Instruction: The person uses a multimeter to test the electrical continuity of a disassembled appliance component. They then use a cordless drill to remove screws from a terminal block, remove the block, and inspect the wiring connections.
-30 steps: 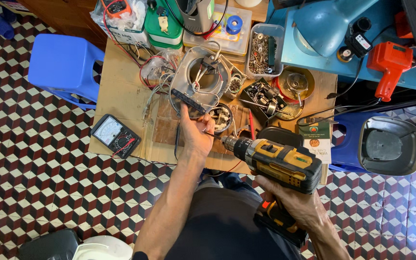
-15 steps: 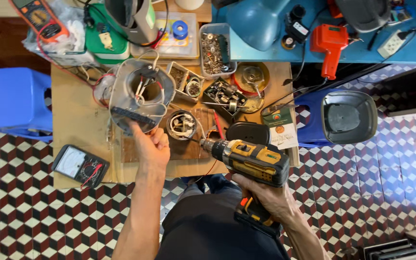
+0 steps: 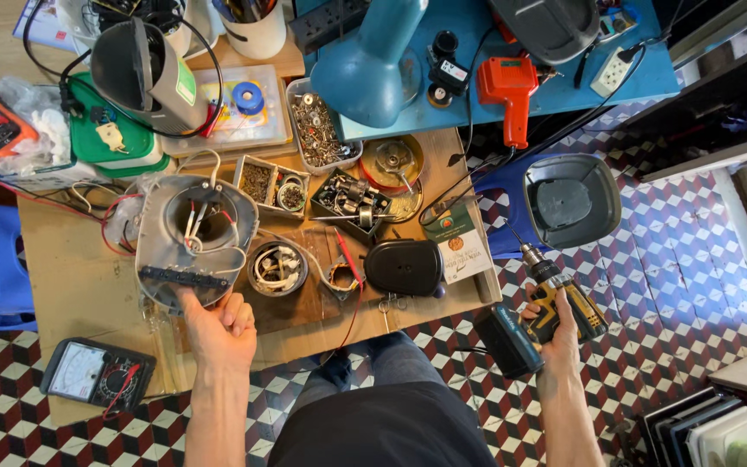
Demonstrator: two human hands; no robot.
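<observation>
Since half a second before, the drill (image 3: 553, 298) had swung away from the table (image 3: 71, 268) to the right, out over the tiled floor (image 3: 693, 259), with its bit pointing up and left. Left of the housing (image 3: 194, 242), a meter (image 3: 97, 374) lay at the table's near corner. The left hand (image 3: 216, 327) gripped the near edge of the grey housing, fingers curled over its dark strip; its open side faced up, showing wires. Right of the housing sat a round cup (image 3: 276, 267) of white parts, then a black oval case (image 3: 405, 266), then a green and white card (image 3: 456, 244) at the table's edge. Farthest right, the right hand (image 3: 555, 333) was closed around the yellow drill's grip.
</observation>
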